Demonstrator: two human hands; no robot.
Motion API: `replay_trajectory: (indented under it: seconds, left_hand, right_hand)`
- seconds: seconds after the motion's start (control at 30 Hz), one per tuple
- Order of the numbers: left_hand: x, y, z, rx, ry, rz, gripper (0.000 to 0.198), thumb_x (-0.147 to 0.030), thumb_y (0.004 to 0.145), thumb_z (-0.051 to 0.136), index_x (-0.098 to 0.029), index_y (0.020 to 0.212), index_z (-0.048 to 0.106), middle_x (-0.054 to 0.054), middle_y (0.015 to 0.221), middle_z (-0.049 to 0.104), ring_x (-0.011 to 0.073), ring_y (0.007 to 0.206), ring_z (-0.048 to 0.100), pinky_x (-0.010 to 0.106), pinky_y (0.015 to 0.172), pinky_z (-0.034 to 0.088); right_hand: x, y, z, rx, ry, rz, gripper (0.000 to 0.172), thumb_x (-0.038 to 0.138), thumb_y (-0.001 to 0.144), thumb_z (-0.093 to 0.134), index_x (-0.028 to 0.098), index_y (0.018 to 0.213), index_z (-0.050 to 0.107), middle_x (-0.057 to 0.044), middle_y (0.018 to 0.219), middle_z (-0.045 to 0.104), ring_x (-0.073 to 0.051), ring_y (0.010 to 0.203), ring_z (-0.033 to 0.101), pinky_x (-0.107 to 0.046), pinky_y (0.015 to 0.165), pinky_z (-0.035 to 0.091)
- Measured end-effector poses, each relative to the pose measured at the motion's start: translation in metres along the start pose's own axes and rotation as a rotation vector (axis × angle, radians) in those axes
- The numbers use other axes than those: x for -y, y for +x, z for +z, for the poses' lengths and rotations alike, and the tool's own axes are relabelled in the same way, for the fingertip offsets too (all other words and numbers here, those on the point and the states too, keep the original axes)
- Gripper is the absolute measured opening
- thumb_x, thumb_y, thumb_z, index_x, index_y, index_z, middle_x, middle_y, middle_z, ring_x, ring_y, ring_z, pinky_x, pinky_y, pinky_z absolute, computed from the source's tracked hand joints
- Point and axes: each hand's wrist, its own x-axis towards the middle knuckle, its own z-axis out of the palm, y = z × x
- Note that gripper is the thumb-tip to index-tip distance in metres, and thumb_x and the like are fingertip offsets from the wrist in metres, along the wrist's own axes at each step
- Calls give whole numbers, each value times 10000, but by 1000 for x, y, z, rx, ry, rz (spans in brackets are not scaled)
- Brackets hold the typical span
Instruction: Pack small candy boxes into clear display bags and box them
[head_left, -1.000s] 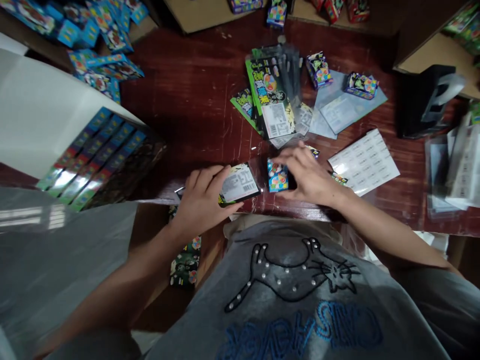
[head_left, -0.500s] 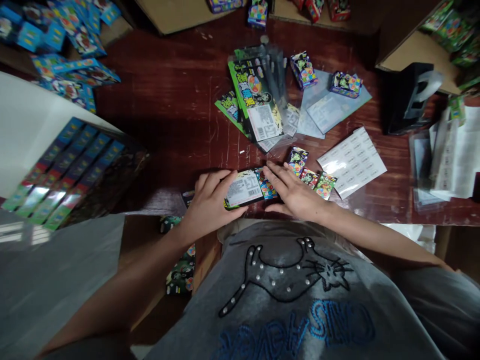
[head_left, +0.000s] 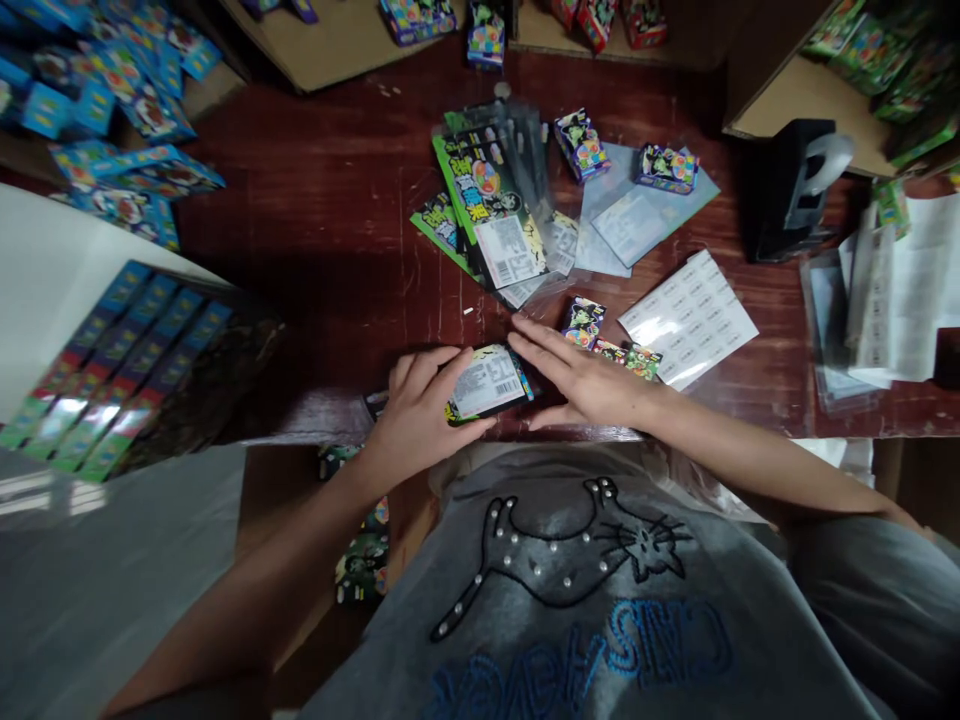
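My left hand [head_left: 415, 412] grips a dark packet with a white barcode label [head_left: 487, 383] at the near edge of the red-brown wooden table [head_left: 337, 230]. My right hand [head_left: 589, 378] lies flat with fingers stretched out, pressing against the packet's right end. Just right of that hand sit small colourful boxes [head_left: 583, 322] and two more [head_left: 630, 357]. Whether a small box sits inside the packet is hidden by my right hand.
A stack of green-and-black packets in clear sleeves [head_left: 491, 200] lies mid-table, with two small boxes [head_left: 579, 143] on clear sleeves [head_left: 634, 215] behind. A label sheet [head_left: 688, 318] lies right. A black tape dispenser [head_left: 791, 185], blue boxes [head_left: 112, 90] far left, and a tray of blue packs [head_left: 112, 365].
My right hand went from holding a small colourful box beside the packet to lying flat against the packet's end; the box is out of sight now. The camera view drifted.
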Motion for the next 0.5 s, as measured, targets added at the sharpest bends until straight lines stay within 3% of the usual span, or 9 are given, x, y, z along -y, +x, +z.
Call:
replay_trajectory:
  seconds: [0.07,0.17,0.23,0.3,0.37,0.43,0.5]
  left_hand:
    - [1,1,0,-8,28,-28,769,-482,927,767,-208,1588,487,181,1473,602,394,1315,548,549,1148,446]
    - [1,3,-1,12,60,-41,762,-504,923,762,-203,1576,507,184,1479,609,407,1300,552,556,1116,441]
    - [2,6,-3,33,63,-43,762,-519,918,762,-215,1573,518,180,1489,612,409,1307,553,556,1112,426]
    - [4,9,-4,52,54,-45,769,-528,907,772,-231,1572,527,173,1506,609,410,1319,551,557,1120,409]
    - [9,12,-6,75,38,-33,779,-526,893,786,-238,1571,533,169,1520,605,409,1332,546,556,1131,398]
    - [15,16,-7,100,23,-19,803,-524,871,806,-243,1572,533,161,1519,607,405,1338,543,548,1135,396]
    - [22,19,-9,129,2,1,842,-524,845,831,-244,1578,526,151,1512,611,395,1337,542,532,1137,402]
  right_hand:
    - [8,-2,6,-97,26,58,1163,682,922,736,172,1760,111,-272,1713,416,-387,1606,429,-688,1328,318]
    - [15,-8,10,-127,9,53,1258,791,938,623,161,1751,-100,-252,1552,621,-393,1506,556,-774,1339,102]
    - [13,-14,5,-154,-80,119,1270,821,930,603,168,1749,-115,-259,1628,545,-419,1569,467,-794,1328,25]
    - [7,-20,-5,-220,-211,287,1238,808,906,654,157,1759,36,-270,1704,434,-473,1616,357,-818,1312,15]
    - [-1,-23,-17,-238,-290,419,1099,712,906,722,127,1713,260,-271,1653,489,-503,1575,389,-836,1301,43]
    - [-8,-23,-26,-177,-261,362,901,599,908,763,141,1617,447,-225,1534,606,-463,1481,507,-821,1311,49]
    - [-14,-18,-31,-57,-165,160,766,543,892,795,186,1528,558,-166,1468,660,-397,1417,574,-781,1336,29]
